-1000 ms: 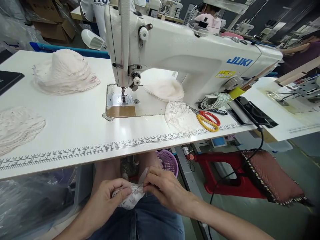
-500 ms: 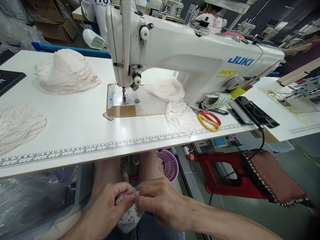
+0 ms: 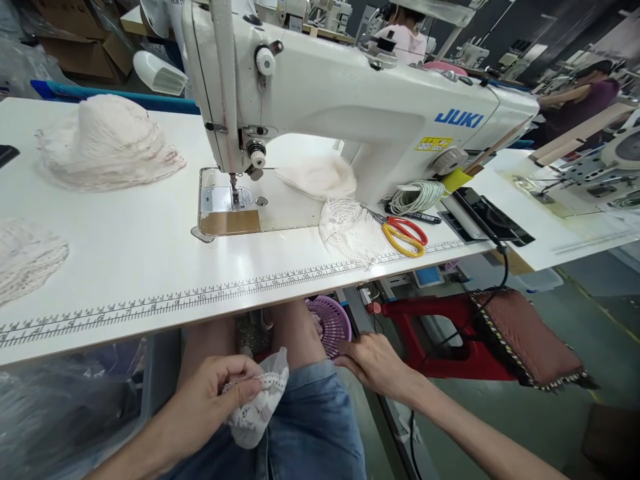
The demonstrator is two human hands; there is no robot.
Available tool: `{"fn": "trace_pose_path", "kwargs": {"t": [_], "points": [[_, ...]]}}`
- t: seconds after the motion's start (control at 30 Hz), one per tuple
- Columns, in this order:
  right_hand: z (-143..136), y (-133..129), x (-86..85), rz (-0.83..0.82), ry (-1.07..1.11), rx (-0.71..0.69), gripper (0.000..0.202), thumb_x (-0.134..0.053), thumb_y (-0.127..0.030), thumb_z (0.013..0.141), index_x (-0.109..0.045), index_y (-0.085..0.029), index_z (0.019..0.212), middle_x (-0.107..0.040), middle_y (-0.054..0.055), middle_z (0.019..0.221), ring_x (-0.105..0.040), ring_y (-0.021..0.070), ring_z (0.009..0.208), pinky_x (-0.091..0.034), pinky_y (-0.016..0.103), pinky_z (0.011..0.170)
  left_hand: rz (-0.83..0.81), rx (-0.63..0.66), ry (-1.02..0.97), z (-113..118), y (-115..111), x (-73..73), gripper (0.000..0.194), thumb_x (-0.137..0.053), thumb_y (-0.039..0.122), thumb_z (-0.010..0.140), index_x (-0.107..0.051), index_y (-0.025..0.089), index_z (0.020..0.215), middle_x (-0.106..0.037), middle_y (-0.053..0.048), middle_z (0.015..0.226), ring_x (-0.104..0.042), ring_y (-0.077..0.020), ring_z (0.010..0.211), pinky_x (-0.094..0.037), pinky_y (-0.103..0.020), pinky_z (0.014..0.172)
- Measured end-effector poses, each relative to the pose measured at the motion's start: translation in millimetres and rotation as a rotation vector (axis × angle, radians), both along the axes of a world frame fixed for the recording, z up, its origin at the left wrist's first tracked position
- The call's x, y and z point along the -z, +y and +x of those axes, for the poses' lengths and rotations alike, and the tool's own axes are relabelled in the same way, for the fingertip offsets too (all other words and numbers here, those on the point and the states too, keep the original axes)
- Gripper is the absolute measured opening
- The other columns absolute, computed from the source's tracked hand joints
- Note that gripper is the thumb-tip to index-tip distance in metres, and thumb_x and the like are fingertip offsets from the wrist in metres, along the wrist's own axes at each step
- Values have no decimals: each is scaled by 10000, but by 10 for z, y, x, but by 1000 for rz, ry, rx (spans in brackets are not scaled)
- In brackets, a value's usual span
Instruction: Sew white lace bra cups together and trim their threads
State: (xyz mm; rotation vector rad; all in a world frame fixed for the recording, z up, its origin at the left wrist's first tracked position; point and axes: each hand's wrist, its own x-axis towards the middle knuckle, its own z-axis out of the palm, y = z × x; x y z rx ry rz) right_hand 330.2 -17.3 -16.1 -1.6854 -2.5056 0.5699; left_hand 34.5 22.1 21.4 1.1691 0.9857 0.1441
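Observation:
My left hand [image 3: 225, 393] is closed on a piece of white lace fabric [image 3: 260, 407], thumb on top, above my lap. The lace has a scalloped, openwork edge and a sheer part that sticks up. Out to the right, my right hand [image 3: 375, 363] is apart from the lace, beside the purple basket [image 3: 345, 327] under the table edge. Its thumb and fingers are pinched together; whatever they may hold is too small or hidden to make out. On the table ahead stands a white sewing machine [image 3: 320, 87], with a cream fabric piece [image 3: 320, 177] beneath its arm.
Stacked lace pieces [image 3: 110, 147] lie left of the needle, with another stack [image 3: 27, 257] nearer. Scissors [image 3: 407, 235] rest by a lace piece [image 3: 347, 230] near the ruler-marked edge. A coiled cord [image 3: 417, 198] sits behind. A red stool [image 3: 450, 333] with a cushion stands right.
My right hand has let go of the lace and moved right, toward the purple basket. My left hand still holds the lace. The view has shifted slightly right.

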Motion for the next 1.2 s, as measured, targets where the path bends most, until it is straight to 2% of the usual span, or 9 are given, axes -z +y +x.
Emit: {"fn": "trace_pose_path", "kwargs": {"t": [0.13,0.2,0.27,0.4,0.5,0.63,0.8,1.0,1.2], "points": [[-429,229,-348,-190,367,-156,415,-580,-476,839,-536,-175,1120,-624,60,953,-572,174,862,-417,261,721,-25,39,-6,64,-2,-75,348,-534,473,837,-656,147,839,-629,-24,731,-548,-160,679,-395,-218,611],[-615,352,-410,-270,573,-301,553,-657,-519,750,-523,-170,1158,-582,85,1113,-530,188,1019,-411,270,829,0,62,4,71,-18,-106,336,-528,461,843,-656,150,845,-610,-12,736,-526,-148,680,-382,-212,614],[-740,432,-367,-383,668,-380,448,-681,-495,733,-596,-163,1021,-622,44,967,-562,166,919,-422,253,791,40,80,35,55,-41,-120,334,-521,456,847,-651,149,828,-587,-2,721,-498,-140,670,-362,-207,601],[-790,440,-192,-609,783,-274,230,-588,-351,857,-627,-134,792,-600,-15,692,-560,92,648,-421,190,617,134,81,158,-19,-60,-123,373,-490,477,851,-609,147,724,-482,32,599,-403,-116,577,-289,-206,529],[-735,375,-180,-668,855,-167,178,-615,-298,842,-614,-141,927,-641,13,801,-597,110,737,-452,200,666,70,51,128,-50,-41,-118,374,-515,495,828,-588,148,710,-488,28,604,-404,-118,577,-297,-205,528],[-718,302,-252,-593,952,-120,410,-672,-292,793,-516,-179,1155,-637,42,944,-600,135,857,-473,229,721,14,16,50,-32,-22,-80,353,-553,486,808,-604,146,730,-501,27,623,-402,-113,584,-303,-196,531],[-814,300,-233,-346,841,-230,121,-613,-276,850,-628,-162,890,-650,10,837,-597,114,807,-401,259,820,-31,-8,35,-17,-40,-45,355,-585,486,795,-637,138,748,-494,28,628,-387,-106,588,-281,-197,527],[-857,315,-209,-244,707,-262,101,-543,-202,894,-558,-155,805,-612,-14,739,-557,106,692,-382,253,760,-144,-54,-17,-33,-42,-68,359,-664,476,732,-645,118,735,-531,19,620,-408,-102,580,-297,-198,533],[-167,284,-117,-262,403,-145,175,-437,-185,931,-546,-170,795,-620,29,788,-573,139,737,-426,247,688,-188,-83,-8,-62,-41,-89,371,-677,493,709,-652,126,758,-584,0,653,-464,-116,591,-333,-203,547]]}}
